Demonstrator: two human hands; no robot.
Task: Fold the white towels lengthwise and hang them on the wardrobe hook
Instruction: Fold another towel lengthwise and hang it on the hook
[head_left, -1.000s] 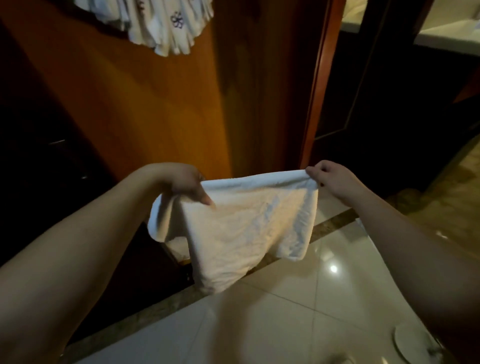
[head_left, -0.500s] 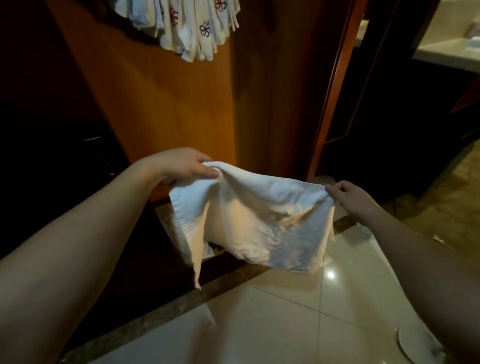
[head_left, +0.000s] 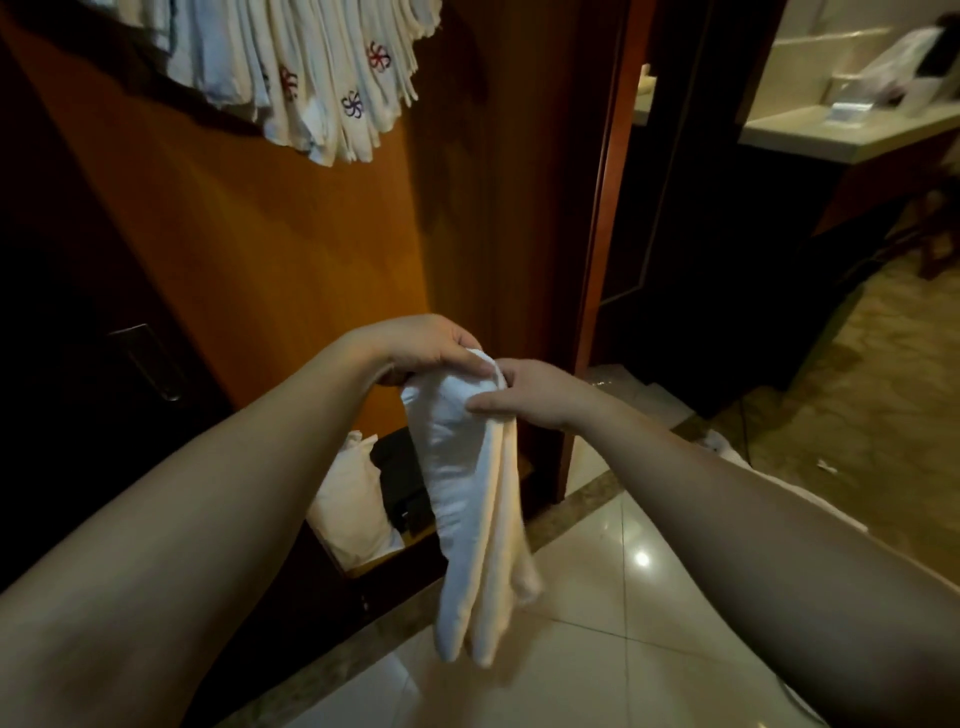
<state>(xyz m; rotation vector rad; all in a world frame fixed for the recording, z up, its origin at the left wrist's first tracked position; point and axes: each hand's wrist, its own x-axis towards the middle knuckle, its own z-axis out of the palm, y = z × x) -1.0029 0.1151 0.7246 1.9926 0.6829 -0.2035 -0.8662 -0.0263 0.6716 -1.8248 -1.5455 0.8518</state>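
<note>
A white towel (head_left: 470, 499) hangs folded into a long narrow strip in front of me. My left hand (head_left: 421, 345) grips its top from the left, and my right hand (head_left: 530, 397) pinches the same top end from the right; the two hands touch there. Several folded white towels (head_left: 311, 78) with small dark flower emblems hang in a bunch at the top of the orange wooden wardrobe panel (head_left: 260, 234). The hook that carries them is hidden above the frame.
A pale pillow (head_left: 348, 499) and a dark item lie on the low wardrobe shelf behind the towel. Glossy floor tiles (head_left: 623, 597) lie below. A dark doorway (head_left: 727, 234) opens at right, with a pale counter (head_left: 831, 130) beyond.
My hands have come together, bringing the towel's two top corners to one point. The towel went from spread wide to a narrow hanging strip. The view tilted up toward the hanging towels.
</note>
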